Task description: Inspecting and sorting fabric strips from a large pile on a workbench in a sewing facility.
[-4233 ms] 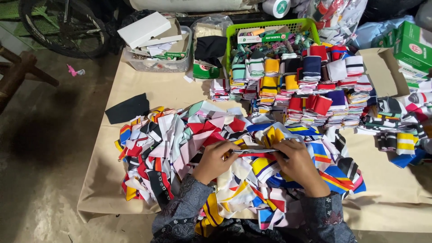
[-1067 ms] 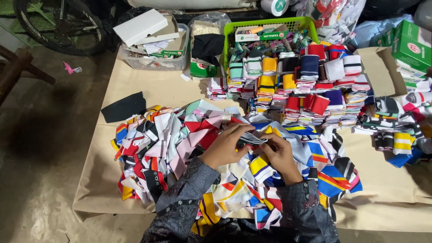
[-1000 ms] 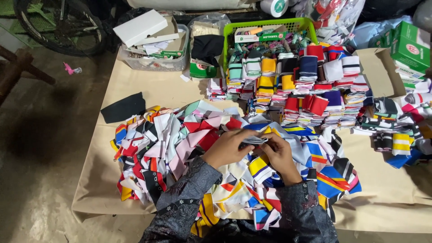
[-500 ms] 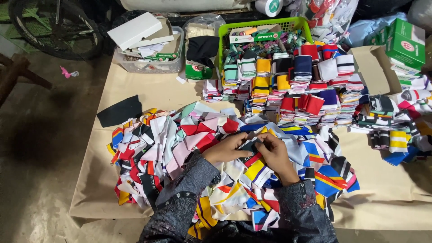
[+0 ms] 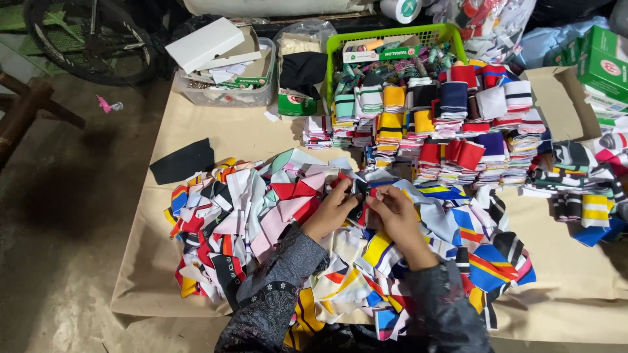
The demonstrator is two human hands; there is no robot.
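A loose heap of colourful fabric pieces (image 5: 261, 216) covers the near part of the brown paper sheet (image 5: 216, 134). Both hands meet over the heap's middle. My left hand (image 5: 332, 212) and my right hand (image 5: 394, 212) pinch a small dark fabric piece (image 5: 358, 196) between their fingertips, held just above the heap. Beyond them stand neat folded stacks of striped and plain fabric pieces (image 5: 451, 131) in rows.
A green plastic basket (image 5: 392, 39) with spools stands at the back. Left of it are a clear tub with white boxes (image 5: 219, 62) and a black cloth (image 5: 304, 68). A black scrap (image 5: 182, 161) lies left. Green boxes (image 5: 598, 62) sit far right, a bicycle wheel (image 5: 85, 39) far left.
The hands have moved slightly away from me over the heap. The pale piece they held a second ago is gone; they now hold a small dark piece.
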